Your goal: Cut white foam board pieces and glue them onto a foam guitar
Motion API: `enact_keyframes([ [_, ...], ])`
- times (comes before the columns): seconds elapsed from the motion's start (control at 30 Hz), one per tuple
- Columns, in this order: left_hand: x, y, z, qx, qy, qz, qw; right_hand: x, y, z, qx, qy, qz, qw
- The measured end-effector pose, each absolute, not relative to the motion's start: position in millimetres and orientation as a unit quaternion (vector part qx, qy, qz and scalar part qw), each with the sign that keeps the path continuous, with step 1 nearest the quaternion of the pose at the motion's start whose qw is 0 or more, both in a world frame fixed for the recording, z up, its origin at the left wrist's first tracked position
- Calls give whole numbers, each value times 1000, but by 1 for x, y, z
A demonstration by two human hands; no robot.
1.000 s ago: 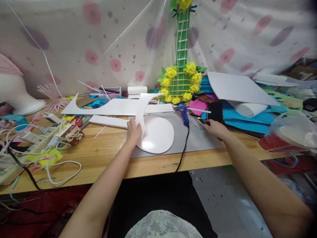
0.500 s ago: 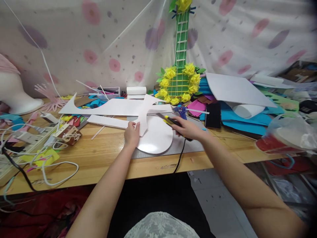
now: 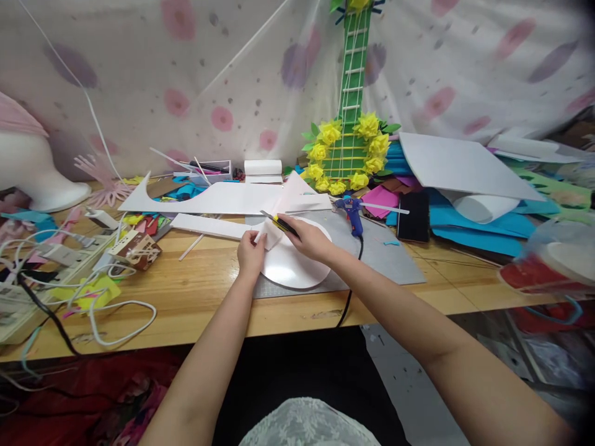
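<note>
Spotted pink-and-purple sheeting [image 3: 251, 74] hangs behind a wooden tabletop [image 3: 199, 285], where a grey cutting mat [image 3: 390, 263] carries the work, with a green toy guitar [image 3: 346, 162] trimmed in yellow flowers standing behind it. On the mat lies a white disc [image 3: 297, 269], and above the disc's far-left edge is the lower end of a thin white strip [image 3: 289, 191], whose pointed upper end reaches over the white boards beyond. Fingers of the left hand [image 3: 251, 254] are pinched together on that lower end; those of the right hand [image 3: 310, 238] are wrapped around a yellow-and-black utility knife [image 3: 284, 225], its blade out and aimed away to the left, close by the strip. Whether the edge touches the strip cannot be told from here. I judge the step in hand to be trimming or scoring the strip, at the lining-up stage, since no cut shows. What the next move calls for, as I read it, is a firm left pinch to keep the thin sheet taut, a light, controlled stroke, and the blade kept clear of both the left fingers and the disc underneath, while the blue glue gun [image 3: 352, 215] lies idle just beside, to the right
</note>
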State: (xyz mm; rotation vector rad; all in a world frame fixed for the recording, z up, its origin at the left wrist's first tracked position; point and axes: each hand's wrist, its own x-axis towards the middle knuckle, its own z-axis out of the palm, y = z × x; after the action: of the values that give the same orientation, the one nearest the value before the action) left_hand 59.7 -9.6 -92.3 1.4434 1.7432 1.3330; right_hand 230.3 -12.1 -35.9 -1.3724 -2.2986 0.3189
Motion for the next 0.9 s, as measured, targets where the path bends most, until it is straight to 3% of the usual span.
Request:
enact_keyframes([
  [0.5, 58, -10, -92, 520, 674, 497, 167, 210, -18, -25, -497, -867, 7, 44],
  [0.9, 60, -7, -96, 506, 662, 521, 186, 231, -32, -39, -514, -858, 3, -19],
])
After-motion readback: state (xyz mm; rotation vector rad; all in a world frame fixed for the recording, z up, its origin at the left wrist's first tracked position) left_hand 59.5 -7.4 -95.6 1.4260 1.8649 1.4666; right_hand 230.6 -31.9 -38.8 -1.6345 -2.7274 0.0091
